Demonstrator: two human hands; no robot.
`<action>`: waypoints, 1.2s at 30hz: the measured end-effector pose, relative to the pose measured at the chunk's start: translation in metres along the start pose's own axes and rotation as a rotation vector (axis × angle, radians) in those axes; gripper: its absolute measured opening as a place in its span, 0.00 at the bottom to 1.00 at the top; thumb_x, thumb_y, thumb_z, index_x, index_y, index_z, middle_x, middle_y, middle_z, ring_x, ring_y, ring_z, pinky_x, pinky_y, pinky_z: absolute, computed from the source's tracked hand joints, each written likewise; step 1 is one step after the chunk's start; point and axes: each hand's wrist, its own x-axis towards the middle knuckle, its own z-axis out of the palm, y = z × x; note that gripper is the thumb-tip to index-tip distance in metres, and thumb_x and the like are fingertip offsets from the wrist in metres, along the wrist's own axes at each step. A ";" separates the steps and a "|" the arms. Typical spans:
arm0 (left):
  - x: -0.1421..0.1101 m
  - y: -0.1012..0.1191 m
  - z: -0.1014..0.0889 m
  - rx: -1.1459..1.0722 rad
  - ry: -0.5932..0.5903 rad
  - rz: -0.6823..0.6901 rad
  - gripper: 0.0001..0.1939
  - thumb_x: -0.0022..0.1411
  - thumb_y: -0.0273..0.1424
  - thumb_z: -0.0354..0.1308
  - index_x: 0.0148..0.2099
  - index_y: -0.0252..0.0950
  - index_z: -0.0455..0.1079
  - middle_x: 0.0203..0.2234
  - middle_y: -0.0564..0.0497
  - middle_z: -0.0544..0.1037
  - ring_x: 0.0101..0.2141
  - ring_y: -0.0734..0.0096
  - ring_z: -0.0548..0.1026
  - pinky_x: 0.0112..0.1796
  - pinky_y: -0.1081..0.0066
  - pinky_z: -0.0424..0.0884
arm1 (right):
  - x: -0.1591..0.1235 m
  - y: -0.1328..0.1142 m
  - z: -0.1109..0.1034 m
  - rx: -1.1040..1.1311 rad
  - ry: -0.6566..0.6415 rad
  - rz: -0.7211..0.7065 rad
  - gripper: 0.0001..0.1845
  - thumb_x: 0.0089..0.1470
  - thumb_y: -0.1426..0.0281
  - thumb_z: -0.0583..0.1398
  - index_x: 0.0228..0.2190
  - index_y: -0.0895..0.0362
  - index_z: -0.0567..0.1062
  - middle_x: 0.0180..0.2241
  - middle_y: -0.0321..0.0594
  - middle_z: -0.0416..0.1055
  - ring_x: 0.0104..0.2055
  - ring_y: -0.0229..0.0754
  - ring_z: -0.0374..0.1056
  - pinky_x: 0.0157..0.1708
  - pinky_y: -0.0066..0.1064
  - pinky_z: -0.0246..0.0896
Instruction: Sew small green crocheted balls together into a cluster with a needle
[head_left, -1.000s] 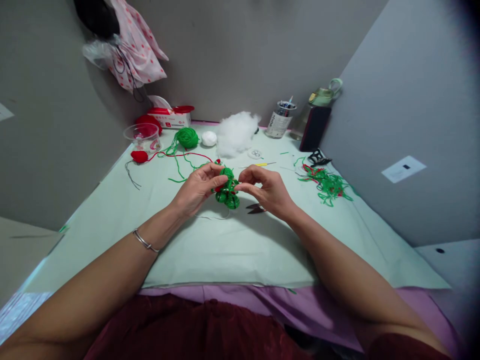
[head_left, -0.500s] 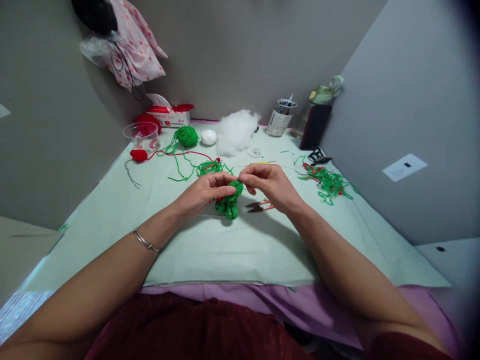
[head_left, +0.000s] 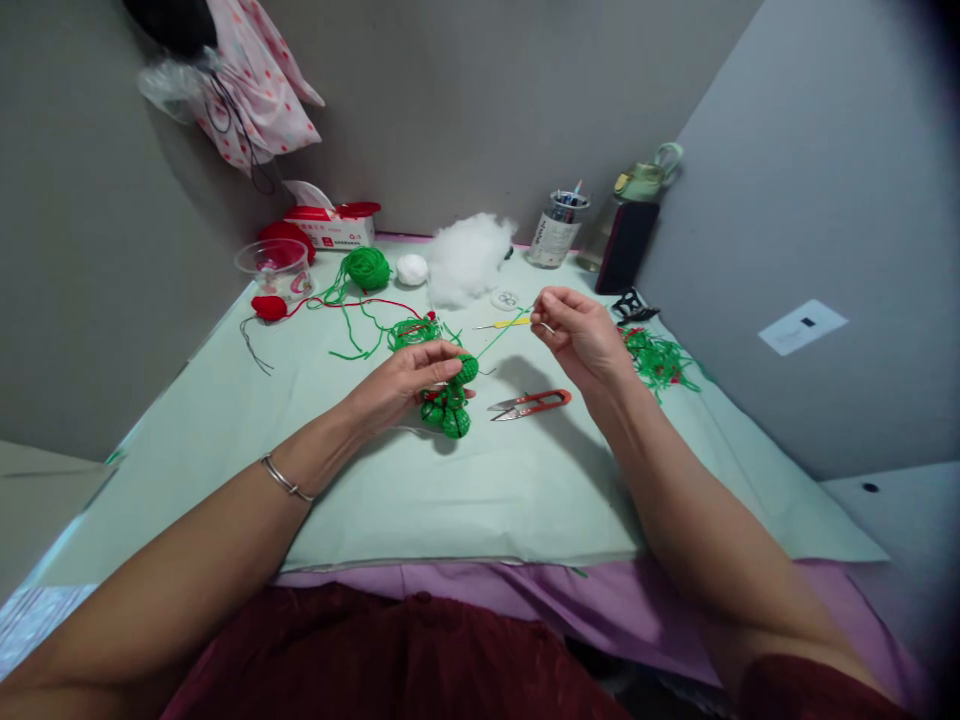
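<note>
Between the thumb and fingers of my left hand (head_left: 420, 375) is a green crocheted piece (head_left: 455, 420) made of several small balls, with a bit of red among them. From its top ball a strand of green yarn (head_left: 501, 335) runs up to the right, pulled straight. My right hand (head_left: 581, 335) is closed in a pinch at the far end of that strand; a needle may be in the fingertips, but it is too small to make out. Below the right hand, orange-handled thread snips (head_left: 531, 404) lie on the table, and a yellow-handled crochet hook (head_left: 510, 324) lies behind them.
A green yarn ball (head_left: 367, 268), a white ball (head_left: 412, 270) and fluffy stuffing (head_left: 469, 260) stand at the back. Yarn scraps (head_left: 660, 358) lie to the right. A clear tub (head_left: 276, 270), a pen jar (head_left: 556, 232), a phone (head_left: 628, 248) and a bottle (head_left: 637, 185) line the edges.
My right hand has moved away from the crocheted piece, up and to the right, drawing the green strand out. My left hand keeps its hold on the piece. The snips are now uncovered.
</note>
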 end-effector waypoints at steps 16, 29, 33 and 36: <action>0.000 -0.002 0.004 0.027 -0.129 -0.092 0.10 0.62 0.38 0.62 0.40 0.36 0.76 0.32 0.50 0.75 0.21 0.78 0.67 0.25 0.71 0.67 | 0.000 0.014 0.007 0.101 -0.321 0.335 0.18 0.50 0.66 0.69 0.25 0.56 0.64 0.16 0.22 0.51 0.16 0.26 0.40 0.16 0.21 0.37; 0.001 0.009 -0.011 0.027 0.096 -0.028 0.16 0.58 0.37 0.68 0.46 0.33 0.81 0.40 0.42 0.83 0.37 0.64 0.80 0.38 0.67 0.77 | 0.014 0.007 -0.035 -1.045 -0.198 -0.014 0.06 0.56 0.69 0.61 0.29 0.57 0.77 0.30 0.43 0.78 0.35 0.43 0.71 0.37 0.32 0.60; -0.001 0.013 -0.014 0.052 0.120 0.014 0.18 0.57 0.37 0.70 0.49 0.37 0.81 0.45 0.43 0.83 0.39 0.65 0.80 0.40 0.69 0.75 | 0.004 -0.012 -0.043 -1.318 -0.565 0.087 0.04 0.51 0.68 0.66 0.31 0.55 0.81 0.33 0.41 0.79 0.35 0.44 0.71 0.35 0.32 0.58; -0.001 0.013 -0.015 0.047 0.134 0.070 0.18 0.57 0.35 0.70 0.51 0.40 0.81 0.52 0.43 0.80 0.46 0.64 0.79 0.43 0.70 0.75 | -0.001 -0.014 -0.042 -1.303 -0.786 0.189 0.12 0.45 0.65 0.70 0.34 0.54 0.81 0.34 0.39 0.79 0.33 0.43 0.70 0.31 0.31 0.57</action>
